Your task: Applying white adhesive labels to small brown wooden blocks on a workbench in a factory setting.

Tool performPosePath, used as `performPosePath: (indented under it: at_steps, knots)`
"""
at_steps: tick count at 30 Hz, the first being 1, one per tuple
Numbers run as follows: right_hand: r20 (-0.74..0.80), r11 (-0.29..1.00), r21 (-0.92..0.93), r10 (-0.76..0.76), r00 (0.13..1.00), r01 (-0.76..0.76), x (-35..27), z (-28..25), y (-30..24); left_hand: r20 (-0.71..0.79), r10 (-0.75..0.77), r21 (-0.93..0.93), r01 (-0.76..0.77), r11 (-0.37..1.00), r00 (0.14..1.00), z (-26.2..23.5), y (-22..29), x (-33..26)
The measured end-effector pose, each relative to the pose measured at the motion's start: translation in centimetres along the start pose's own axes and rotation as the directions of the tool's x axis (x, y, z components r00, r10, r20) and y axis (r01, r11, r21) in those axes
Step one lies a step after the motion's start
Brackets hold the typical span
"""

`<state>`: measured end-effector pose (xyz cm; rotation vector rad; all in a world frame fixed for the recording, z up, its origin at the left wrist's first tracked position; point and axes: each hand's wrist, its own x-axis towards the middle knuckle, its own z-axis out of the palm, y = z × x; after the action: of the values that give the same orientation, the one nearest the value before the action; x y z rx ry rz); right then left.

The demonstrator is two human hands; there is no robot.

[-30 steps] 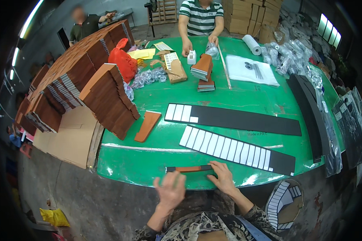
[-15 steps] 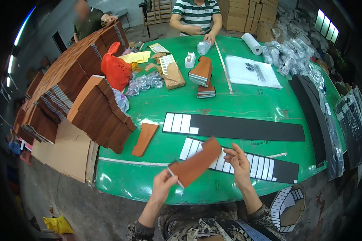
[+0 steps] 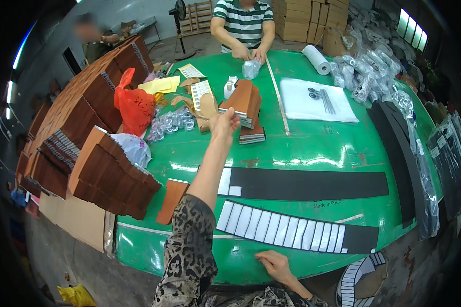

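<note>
My left hand (image 3: 224,124) reaches far across the green table, its fingers closed at the near white-edged end of a brown panel (image 3: 242,97). That panel tops a short stack, with more brown panels (image 3: 252,135) under and in front of it. My right hand (image 3: 275,265) is low at the near table edge, fingers curled together; anything inside them is hidden. Just beyond it lies a black strip (image 3: 361,239) covered with a row of white pads. Behind that is another black strip (image 3: 307,183), with white pads at its left end, partly covered by my left arm.
A single brown panel (image 3: 172,201) lies beside a leaning row of brown panels (image 3: 112,174). A red bag (image 3: 133,105), tape dispenser (image 3: 231,87), plastic sheets (image 3: 317,102) and long black strips (image 3: 394,153) surround the work area. Opposite, a co-worker's hands hold a clear plastic bundle (image 3: 251,69).
My left hand went from near me to the stack, carrying the brown panel. My right hand dropped from over the padded strip to the near edge. The view shifted.
</note>
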<state>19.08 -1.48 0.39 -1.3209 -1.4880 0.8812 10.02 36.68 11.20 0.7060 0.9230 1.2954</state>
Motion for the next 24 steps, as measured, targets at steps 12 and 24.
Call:
performPosePath:
  at_steps: [12, 24]
  knots:
    - [-0.004, 0.998, 0.036, 0.043, 0.999, -0.043, 0.6, 0.1, -0.3, 0.059, 0.054, 0.705, -0.080, 0.705, 0.997, -0.7, -0.7, 0.0]
    - [-0.054, 0.970, 0.144, 0.205, 0.977, -0.195, -0.7, -0.4, -0.4, 0.713, 0.604, 0.700, -0.324, -0.636, 0.356, -12.6, 18.8, -20.3]
